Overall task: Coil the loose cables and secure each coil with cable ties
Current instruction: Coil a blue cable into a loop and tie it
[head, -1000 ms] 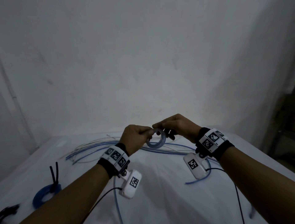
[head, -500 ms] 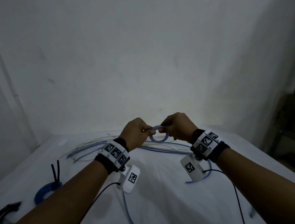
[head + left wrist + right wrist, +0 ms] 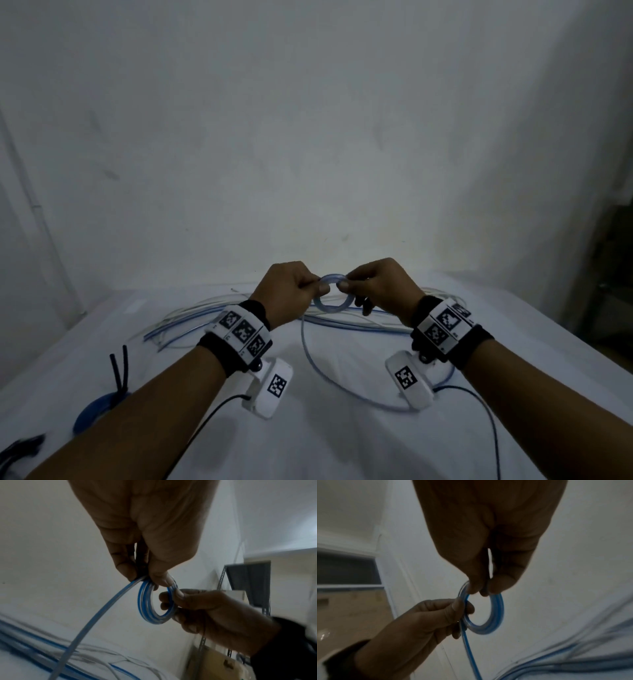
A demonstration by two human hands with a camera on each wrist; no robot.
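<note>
**Q:** What are you watching for right now?

**A:** I am worrying mostly about spring-back. The small coil (image 3: 331,297) of clear-and-blue cable is sitting tight between my two hands, lifted off the table (image 3: 342,442), centre of the head view. In my judgement, if either pinch is slackening, the stiff turns will be popping open and I will be rewinding. The free tail (image 3: 96,616) is running down from my left hand (image 3: 287,291) toward the lower left of the left wrist view; if it is snagging on the loose cables (image 3: 342,323) lying behind on the table, it could be dragging a turn off the coil.

**Q:** And the fingers?

**A:** Both hands are closing on the coil. My left thumb and forefinger (image 3: 125,566) are pinching its upper left rim, right where the tail is leaving. My right hand (image 3: 380,291) is gripping the opposite rim, thumb on the outside, fingertips (image 3: 165,596) hooking through the hole. Neither hand is holding a tie; a tied blue coil (image 3: 99,407) is lying at lower left of the head view.
</note>
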